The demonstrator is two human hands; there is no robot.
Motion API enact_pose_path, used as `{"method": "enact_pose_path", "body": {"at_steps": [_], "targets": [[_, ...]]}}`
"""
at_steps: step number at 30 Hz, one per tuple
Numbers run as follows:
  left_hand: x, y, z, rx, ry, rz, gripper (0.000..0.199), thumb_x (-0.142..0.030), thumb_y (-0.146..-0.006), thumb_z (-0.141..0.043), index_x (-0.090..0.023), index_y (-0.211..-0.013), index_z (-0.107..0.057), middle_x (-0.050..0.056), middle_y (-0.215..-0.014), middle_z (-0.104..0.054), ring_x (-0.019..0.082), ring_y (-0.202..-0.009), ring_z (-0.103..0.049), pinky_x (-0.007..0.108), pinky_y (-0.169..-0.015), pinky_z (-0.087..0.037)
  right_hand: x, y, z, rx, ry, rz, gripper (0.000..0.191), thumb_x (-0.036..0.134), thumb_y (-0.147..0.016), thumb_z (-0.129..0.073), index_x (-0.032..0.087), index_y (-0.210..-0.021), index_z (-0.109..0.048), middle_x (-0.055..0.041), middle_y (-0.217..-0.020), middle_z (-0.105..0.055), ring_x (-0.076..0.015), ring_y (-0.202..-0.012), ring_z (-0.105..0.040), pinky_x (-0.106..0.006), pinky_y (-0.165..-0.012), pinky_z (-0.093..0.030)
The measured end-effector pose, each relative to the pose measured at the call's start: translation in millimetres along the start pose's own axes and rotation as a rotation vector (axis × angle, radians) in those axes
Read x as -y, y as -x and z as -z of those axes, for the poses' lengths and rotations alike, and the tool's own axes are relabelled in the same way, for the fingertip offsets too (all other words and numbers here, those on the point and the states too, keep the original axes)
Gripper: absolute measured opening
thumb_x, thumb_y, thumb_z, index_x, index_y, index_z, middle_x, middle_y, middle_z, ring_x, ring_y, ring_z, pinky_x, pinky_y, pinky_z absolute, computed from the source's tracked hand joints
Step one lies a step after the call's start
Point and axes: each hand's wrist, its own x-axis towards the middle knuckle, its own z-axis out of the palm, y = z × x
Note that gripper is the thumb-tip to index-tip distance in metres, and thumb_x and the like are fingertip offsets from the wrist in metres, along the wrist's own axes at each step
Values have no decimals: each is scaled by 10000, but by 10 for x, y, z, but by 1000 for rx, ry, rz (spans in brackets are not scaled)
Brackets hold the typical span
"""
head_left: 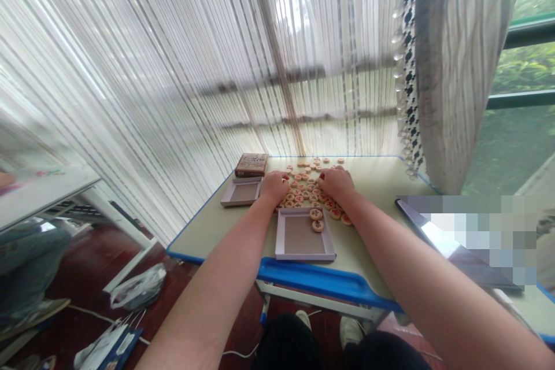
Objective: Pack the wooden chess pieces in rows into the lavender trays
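Left hand [274, 186] and right hand [337, 184] at the pieces [306, 195] beyond the near tray [300, 236]; each grip's state cannot be told.

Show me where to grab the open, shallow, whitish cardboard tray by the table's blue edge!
I'd pinch the left and right walls of the tray, one hand each, coming from the side nearest you. It lies flat, with thin raised walls, and round wooden pieces crowd its far side. Keep it level: two sit at its far right corner.
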Motion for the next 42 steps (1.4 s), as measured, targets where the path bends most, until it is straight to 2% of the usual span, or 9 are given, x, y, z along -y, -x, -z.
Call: {"method": "enact_pose_path", "body": {"at_steps": [5, 13, 18, 21, 23, 25, 29, 34, 42], "targets": [[12, -2, -6, 3, 9, 4, 273, -192, -709, -461, -190, -880, -674, 59, -990, -649, 185, -961, -558, 280, -894, -411, -42, -62, -53, -75, -116, -77, 306, 335, -754, -521, 204, -1010, -623, -79, -935, -650, -231, -976, -510, -350, -856, -364], [8, -16, -16, -1, 6, 9, 252, -199, -707, -460, -182, -832, -679, 64, -932, -658, 183, -916, -573, 278, -875, -419, -104, -80, -64, -134, -270, -16, 310, 71, -696, -454, 196, -875, -675, -27, -884, -671, -173, -890, -550, -272, -819, -387], [-14, 7, 1, -3, 10, 17, 259, -201, -717, -464, -184, -857, -681, 73, -971, -655, 194, -943, -572, 289, -886, -414, -328, -93, 3, -307, -188, -234, 376, 129, -737, -449, 189, -1067, -617, -86, -1135, -583, -238, -1044, -487, -342, -877, -376], [-18, 14, 1, 3, 19, 20, 284, -215, -742, -442, -182, -893, -679, 83, -1022, -644, 199, -972, -565, 291, -894, -408, -461, -113, -10, -159, -94, -316, 389, 214, -785, -423, 151, -1142, -563, -134, -1199, -535, -273, -1089, -467, -383, -878, -382], [-13, 9, -3, 6, 30, 18, 303, -227, -763, -417, -175, -909, -677, 88, -1028, -642, 196, -975, -564, 290, -897, -406, -484, -125, -39, -13, -64, -292, 370, 241, -810, -386, 147, -1114, -576, -147, -1144, -567, -271, -1035, -515, -387, -838, -408], [-10, 0, -9, 6, 40, 13, 315, -237, -774, -403, -167, -917, -674, 92, -1015, -644, 195, -964, -566, 289, -891, -409, -453, -131, -67, 35, -39, -249, 359, 252, -821, -365, 178, -1089, -593, -134, -1100, -596, -266, -987, -548, -386, -799, -427], [-21, -5, -7, 14, 42, 20, 312, -257, -772, -411, -169, -924, -670, 92, -1001, -646, 199, -955, -565, 290, -875, -415, -341, -127, -89, -14, -12, -155, 347, 273, -820, -368, 248, -1054, -623, -91, -1059, -628, -256, -958, -564, -372, -777, -435], [-33, 11, 7, 33, 49, 15, 301, -253, -762, -420, -182, -914, -670, 83, -999, -646, 197, -966, -563, 292, -879, -415, -279, -117, -71, -1, -20, 24, 332, 289, -807, -400, 261, -1013, -658, -53, -1055, -644, -217, -981, -551, -333, -852, -402], [5, -9, -28, 17, 53, 6, 298, -244, -749, -435, -180, -923, -668, 81, -1019, -635, 198, -981, -555, 303, -906, -404, -248, -116, -71, -84, -110, 57, 263, 329, -762, -519, 211, -958, -649, -53, -918, -672, -217, -923, -543, -326, -830, -399]]}}
